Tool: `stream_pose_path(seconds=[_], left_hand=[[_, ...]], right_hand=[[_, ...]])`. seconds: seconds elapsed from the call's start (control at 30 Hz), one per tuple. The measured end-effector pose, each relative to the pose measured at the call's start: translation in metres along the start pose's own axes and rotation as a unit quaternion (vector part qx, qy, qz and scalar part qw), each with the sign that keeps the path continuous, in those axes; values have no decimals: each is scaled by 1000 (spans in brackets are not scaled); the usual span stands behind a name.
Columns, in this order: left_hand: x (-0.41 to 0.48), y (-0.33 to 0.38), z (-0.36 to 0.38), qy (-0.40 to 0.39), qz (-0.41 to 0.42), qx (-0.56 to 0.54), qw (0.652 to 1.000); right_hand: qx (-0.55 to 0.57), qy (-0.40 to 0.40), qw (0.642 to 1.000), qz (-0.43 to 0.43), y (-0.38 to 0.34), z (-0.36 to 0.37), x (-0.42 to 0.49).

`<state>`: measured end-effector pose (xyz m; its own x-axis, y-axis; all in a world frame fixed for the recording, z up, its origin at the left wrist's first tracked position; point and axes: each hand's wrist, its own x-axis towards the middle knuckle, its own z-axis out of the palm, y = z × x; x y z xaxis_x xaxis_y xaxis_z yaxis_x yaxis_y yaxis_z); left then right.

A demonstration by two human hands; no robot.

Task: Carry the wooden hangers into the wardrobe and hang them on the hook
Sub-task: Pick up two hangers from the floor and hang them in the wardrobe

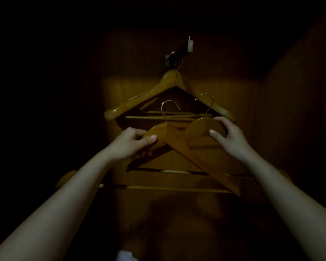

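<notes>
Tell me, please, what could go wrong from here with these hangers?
The left hanger, gripped by the left hand, crosses over the right hanger in the right hand; they may snag when lifted.
The hook already bears a hung hanger, so adding more could knock it off.
The wardrobe is dark, so aiming at the hook may fail.

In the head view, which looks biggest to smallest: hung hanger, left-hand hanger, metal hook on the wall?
Hung hanger and left-hand hanger: about alike, and the held one is nearer, so no ranking.
Wall hook: smallest.
</notes>
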<state>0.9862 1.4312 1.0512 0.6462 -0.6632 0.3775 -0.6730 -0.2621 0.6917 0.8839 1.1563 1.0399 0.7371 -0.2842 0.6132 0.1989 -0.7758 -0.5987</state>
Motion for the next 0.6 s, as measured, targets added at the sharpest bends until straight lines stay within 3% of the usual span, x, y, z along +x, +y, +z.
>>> stream_pose_path(seconds=[0.6], left_hand=[[57,57,-53,83,52,9,995]], right_hand=[[16,51,996,-66,-46,-36,104]])
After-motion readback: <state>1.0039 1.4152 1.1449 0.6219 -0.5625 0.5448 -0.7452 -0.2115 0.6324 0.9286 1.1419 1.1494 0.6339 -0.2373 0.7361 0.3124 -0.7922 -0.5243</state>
